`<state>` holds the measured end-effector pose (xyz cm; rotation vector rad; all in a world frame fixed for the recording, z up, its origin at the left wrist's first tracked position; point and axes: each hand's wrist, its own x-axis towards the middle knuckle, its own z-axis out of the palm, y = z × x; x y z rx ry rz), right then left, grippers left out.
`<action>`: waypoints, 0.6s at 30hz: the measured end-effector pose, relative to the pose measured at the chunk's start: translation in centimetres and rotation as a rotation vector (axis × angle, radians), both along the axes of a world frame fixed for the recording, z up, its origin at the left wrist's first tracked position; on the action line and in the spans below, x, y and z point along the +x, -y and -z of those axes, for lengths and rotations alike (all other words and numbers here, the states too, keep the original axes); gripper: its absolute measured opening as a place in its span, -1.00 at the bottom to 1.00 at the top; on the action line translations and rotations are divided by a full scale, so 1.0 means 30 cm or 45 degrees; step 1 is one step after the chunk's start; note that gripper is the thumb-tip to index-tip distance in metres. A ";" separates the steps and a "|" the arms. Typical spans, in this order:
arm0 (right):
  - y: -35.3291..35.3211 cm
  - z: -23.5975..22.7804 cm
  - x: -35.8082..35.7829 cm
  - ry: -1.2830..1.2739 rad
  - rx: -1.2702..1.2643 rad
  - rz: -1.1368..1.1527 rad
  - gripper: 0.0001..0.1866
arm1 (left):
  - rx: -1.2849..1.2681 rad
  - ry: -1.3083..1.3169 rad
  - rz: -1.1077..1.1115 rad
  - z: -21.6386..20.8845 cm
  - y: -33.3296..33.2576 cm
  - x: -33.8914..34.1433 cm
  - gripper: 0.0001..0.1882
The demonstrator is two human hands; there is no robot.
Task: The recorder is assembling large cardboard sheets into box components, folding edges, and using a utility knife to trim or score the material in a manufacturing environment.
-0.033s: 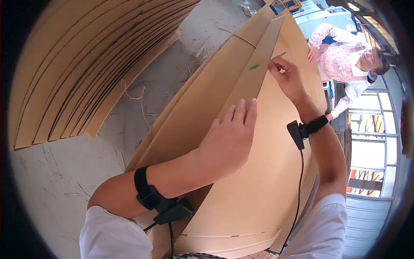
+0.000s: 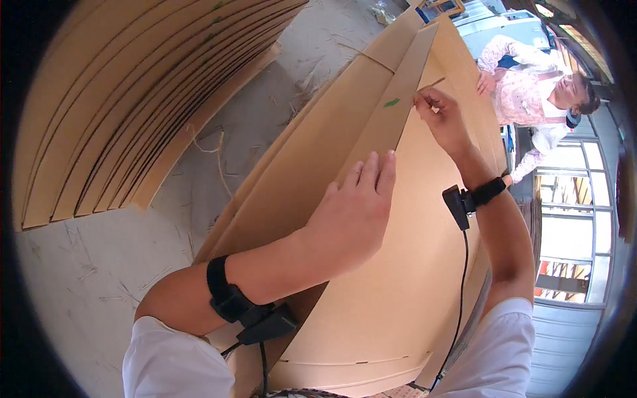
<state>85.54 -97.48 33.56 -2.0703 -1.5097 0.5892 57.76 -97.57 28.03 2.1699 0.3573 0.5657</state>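
A large brown cardboard sheet (image 2: 398, 265) spreads out in front of me, with a long narrow flap (image 2: 378, 129) folded along it. A small green mark (image 2: 392, 103) shows on the flap. My left hand (image 2: 355, 202) lies flat on the flap, fingers stretched out, their tips close to its right edge. Farther off, my right hand (image 2: 443, 118) is closed, thumb and forefinger pinching the flap's right edge. A thin brown strip or slit (image 2: 432, 85) shows just beyond those fingers; I cannot tell which.
On the left stands a stack of cardboard sheets (image 2: 139, 99), with loose string (image 2: 219, 152) beside it. Scraps litter the grey floor (image 2: 99, 278). A person in a pink apron (image 2: 524, 96) stands at the far right. Bands with black devices (image 2: 458, 205) and cables circle both my forearms.
Both hands keep nearly the same place. A little more of the thin brown strip or slit shows beyond my right fingers.
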 end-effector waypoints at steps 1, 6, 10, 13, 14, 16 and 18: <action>0.007 0.001 -0.001 0.061 0.000 0.025 -0.81 | 0.001 0.001 -0.001 0.006 0.008 0.006 -0.21; -0.041 -0.074 0.024 -0.241 -0.695 0.318 -0.83 | 0.000 0.014 -0.026 0.046 0.053 0.017 -0.23; -0.025 -0.017 0.029 0.359 -0.174 -0.083 -0.78 | -0.106 -0.017 0.002 0.027 0.038 0.039 -0.26; 0.078 0.085 0.040 0.512 0.210 -0.111 -0.77 | 0.013 0.013 -0.025 0.035 0.004 0.046 -0.29; 0.083 0.117 0.048 0.301 0.164 0.142 -0.77 | 0.035 0.034 -0.058 0.080 0.032 0.065 -0.29; 0.012 0.045 -0.058 -0.053 -0.083 0.366 -0.75 | 0.072 0.022 -0.089 0.103 0.016 0.035 -0.30; -0.047 0.003 -0.055 -0.405 -0.451 0.455 -0.75 | -0.003 0.104 -0.083 0.110 -0.011 0.020 -0.29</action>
